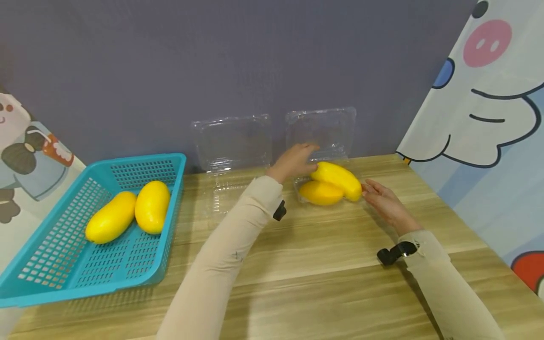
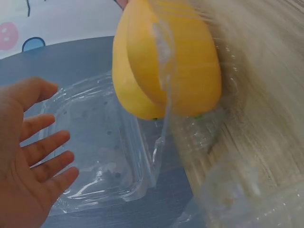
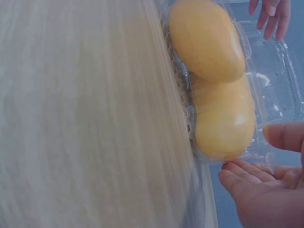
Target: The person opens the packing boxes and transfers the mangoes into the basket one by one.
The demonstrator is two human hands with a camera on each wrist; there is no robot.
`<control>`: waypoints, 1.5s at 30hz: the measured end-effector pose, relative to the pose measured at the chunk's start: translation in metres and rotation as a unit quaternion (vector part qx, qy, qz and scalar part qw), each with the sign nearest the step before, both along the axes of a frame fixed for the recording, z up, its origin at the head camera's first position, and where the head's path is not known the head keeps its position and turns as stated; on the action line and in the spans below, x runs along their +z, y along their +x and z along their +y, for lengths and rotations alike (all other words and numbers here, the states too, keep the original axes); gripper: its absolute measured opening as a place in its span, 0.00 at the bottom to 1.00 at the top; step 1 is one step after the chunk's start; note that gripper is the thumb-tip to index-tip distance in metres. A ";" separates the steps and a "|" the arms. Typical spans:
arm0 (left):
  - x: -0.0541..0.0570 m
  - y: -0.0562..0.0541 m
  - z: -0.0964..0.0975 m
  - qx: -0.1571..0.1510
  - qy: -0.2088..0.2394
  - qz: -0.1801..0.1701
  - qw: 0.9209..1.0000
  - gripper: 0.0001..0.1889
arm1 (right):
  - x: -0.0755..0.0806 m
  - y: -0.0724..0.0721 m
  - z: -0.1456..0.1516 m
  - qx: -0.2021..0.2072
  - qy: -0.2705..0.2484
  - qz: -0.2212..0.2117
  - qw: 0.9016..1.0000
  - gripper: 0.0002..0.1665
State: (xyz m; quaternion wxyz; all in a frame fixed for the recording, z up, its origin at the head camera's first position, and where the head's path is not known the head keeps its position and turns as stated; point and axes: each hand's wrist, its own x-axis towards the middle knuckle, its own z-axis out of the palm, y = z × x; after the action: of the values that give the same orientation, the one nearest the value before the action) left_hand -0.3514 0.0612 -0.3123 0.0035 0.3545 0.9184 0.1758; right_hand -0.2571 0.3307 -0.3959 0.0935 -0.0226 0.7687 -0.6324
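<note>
Two yellow mangoes, one lying partly over the other, sit in the base of a clear plastic clamshell box whose lid (image 1: 322,130) stands raised behind. The paler mango (image 1: 344,182) is at the back right; the deeper yellow mango (image 1: 320,193) lies in front. My left hand (image 1: 295,161) is above the box's left back, its fingers spread apart in the left wrist view, holding nothing. At the box's right end is my right hand (image 1: 386,203), palm turned up and fingers extended. In the right wrist view its fingertips (image 3: 232,168) touch or nearly touch the box end.
A second clear box (image 1: 231,141) stands with its lid up to the left. Further left, a turquoise basket (image 1: 170,222) holds two more mangoes (image 1: 153,208). A grey wall (image 1: 212,61) rises behind the wooden table (image 1: 306,283), with cartoon panels at both sides.
</note>
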 end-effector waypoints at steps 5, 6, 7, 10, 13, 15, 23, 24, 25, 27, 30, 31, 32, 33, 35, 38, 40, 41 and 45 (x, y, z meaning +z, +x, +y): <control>-0.007 0.003 0.003 -0.036 -0.029 -0.023 0.999 0.32 | 0.000 0.001 0.001 0.001 0.004 -0.008 1.000 0.41; -0.009 0.003 0.004 -0.041 -0.025 -0.027 0.998 0.32 | -0.001 0.002 0.001 0.002 0.003 -0.008 1.000 0.41; -0.011 0.004 0.004 -0.044 -0.017 -0.033 0.998 0.32 | -0.001 0.002 0.001 0.003 0.001 -0.007 1.000 0.41; -0.016 0.005 0.005 -0.051 0.010 -0.047 0.998 0.31 | -0.002 0.002 0.002 0.005 0.000 -0.005 1.000 0.41; -0.020 0.007 0.005 -0.049 0.024 -0.068 0.996 0.31 | -0.002 0.002 0.001 0.006 0.001 -0.002 1.000 0.40; -0.022 0.009 0.004 -0.050 0.015 -0.082 0.995 0.32 | -0.002 0.002 0.001 0.006 0.002 0.001 1.000 0.40; -0.027 0.016 0.004 -0.096 -0.060 -0.088 0.990 0.33 | -0.001 0.004 -0.001 0.002 0.012 0.001 1.000 0.40; -0.027 0.016 0.004 -0.099 -0.065 -0.090 0.989 0.33 | -0.001 0.004 -0.001 0.001 0.012 0.000 1.000 0.40; -0.028 0.017 0.004 -0.099 -0.069 -0.095 0.988 0.33 | -0.001 0.003 -0.001 0.002 0.013 0.000 1.000 0.40; -0.029 0.017 0.004 -0.103 -0.071 -0.106 0.986 0.32 | -0.001 0.003 -0.001 0.001 0.014 0.001 1.000 0.40; -0.032 0.015 0.006 -0.107 -0.081 -0.103 0.986 0.32 | 0.000 0.003 -0.002 0.000 0.014 0.003 1.000 0.40; -0.033 0.015 0.007 -0.108 -0.090 -0.096 0.985 0.31 | 0.000 0.003 -0.002 -0.001 0.013 0.003 1.000 0.40; -0.035 0.014 0.008 -0.109 -0.096 -0.092 0.985 0.31 | 0.000 0.002 -0.002 -0.003 0.012 0.003 1.000 0.40; -0.035 0.014 0.008 -0.108 -0.101 -0.089 0.985 0.31 | 0.000 0.003 -0.002 -0.004 0.011 0.003 1.000 0.40; -0.037 0.013 0.008 -0.104 -0.104 -0.092 0.985 0.32 | 0.000 0.002 -0.002 -0.006 0.009 0.004 1.000 0.40; -0.038 0.013 0.008 -0.096 -0.089 -0.120 0.984 0.33 | -0.001 0.002 -0.002 -0.010 0.008 0.004 1.000 0.40; -0.038 0.013 0.008 -0.091 -0.078 -0.135 0.984 0.34 | -0.001 0.002 -0.003 -0.012 0.008 0.003 1.000 0.40; -0.038 0.013 0.008 -0.088 -0.075 -0.137 0.984 0.34 | -0.001 0.002 -0.003 -0.015 0.008 0.002 1.000 0.40; -0.038 0.013 0.011 -0.078 -0.088 -0.133 0.984 0.34 | 0.000 0.002 -0.004 -0.017 0.009 0.000 1.000 0.40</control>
State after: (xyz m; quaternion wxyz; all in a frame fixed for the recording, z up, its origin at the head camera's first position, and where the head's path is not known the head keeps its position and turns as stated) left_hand -0.3389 0.0726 -0.3505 0.1702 0.3966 0.8913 0.1387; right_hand -0.2548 0.3269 -0.3958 0.0825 -0.0089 0.7747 -0.6269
